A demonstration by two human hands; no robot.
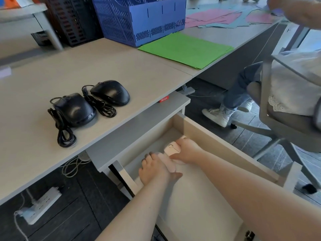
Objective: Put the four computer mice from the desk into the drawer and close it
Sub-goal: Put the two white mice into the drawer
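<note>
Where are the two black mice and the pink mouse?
Left black mouse (74, 109), head view, on its domed back.
Right black mouse (111, 92), head view, on its top shell.
Pink mouse (172, 148), head view, on its top near the wheel.

You're at a light wood-grain desk (97, 66) with a blue slotted crate (139, 20) and green paper sheets (185, 49) at the back. Dark tiled floor (83, 197) below, white power strip (41, 206) lying on it. Grey office chair (284, 108) to your right, occupied.

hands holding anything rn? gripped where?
Yes. Each hand holds a pale mouse inside the open drawer: right hand around its mouse's rear, left hand over the other's side.
</note>
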